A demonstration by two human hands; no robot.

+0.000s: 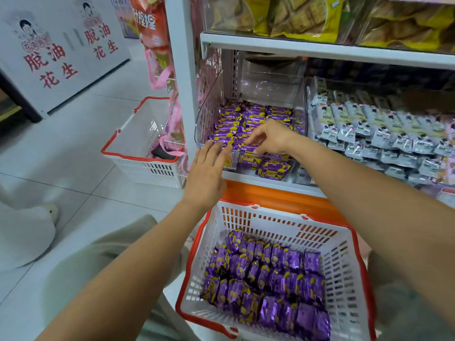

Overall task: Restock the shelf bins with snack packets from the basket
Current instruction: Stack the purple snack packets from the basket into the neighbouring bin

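A white basket (278,219) with a red rim sits in front of me, holding several purple and yellow snack packets (268,276). Above it, a clear shelf bin (209,112) holds more of the same purple packets (256,114). My right hand (269,137) reaches over the bin's front edge, its fingertips pinching a purple packet at the front of the pile. My left hand (209,168) hovers flat with fingers spread at the bin's front left corner, holding nothing.
A second white, red-rimmed basket (138,153) stands on the floor left of the shelf post. Right of the bin lie rows of grey-white packets (384,134). Yellow biscuit packs (295,16) fill the shelf above. A white cabinet with red lettering (61,57) stands far left.
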